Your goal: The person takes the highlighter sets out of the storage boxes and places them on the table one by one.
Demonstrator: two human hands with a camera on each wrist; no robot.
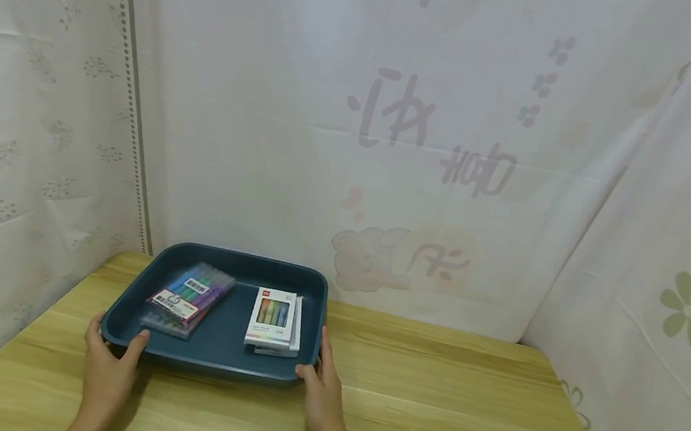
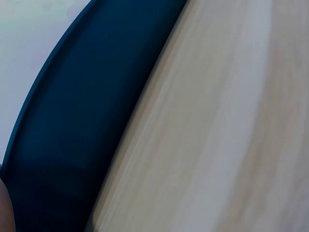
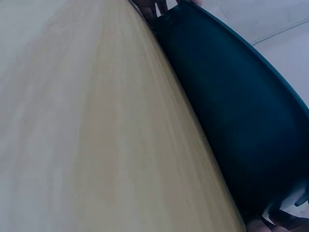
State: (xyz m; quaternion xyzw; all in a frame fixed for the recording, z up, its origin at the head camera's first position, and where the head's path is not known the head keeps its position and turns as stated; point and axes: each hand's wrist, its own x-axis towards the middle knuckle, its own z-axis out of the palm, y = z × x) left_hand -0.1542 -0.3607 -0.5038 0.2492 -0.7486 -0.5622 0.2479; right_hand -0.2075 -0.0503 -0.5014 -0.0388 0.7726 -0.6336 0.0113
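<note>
A dark blue tray (image 1: 215, 348) is held between both hands at its two near corners. My left hand (image 1: 111, 372) grips the near left corner, its thumb over the rim and the other fingers along the outer side. At the near right corner, my right hand (image 1: 325, 397) holds on with the thumb at the rim. Clear packs of coloured pens (image 1: 192, 294) lie stacked in the tray's left half. On its right sits a white box (image 1: 272, 315) with a window showing coloured sticks, on top of another white box (image 1: 297, 334). Both wrist views show the tray's outer wall (image 2: 87, 106) close over the table.
The wood-grain table (image 1: 439, 404) extends to the right of the tray and in front of it. A pale printed curtain (image 1: 255, 106) hangs behind the table's far edge, and more patterned cloth (image 1: 668, 245) hangs along both sides.
</note>
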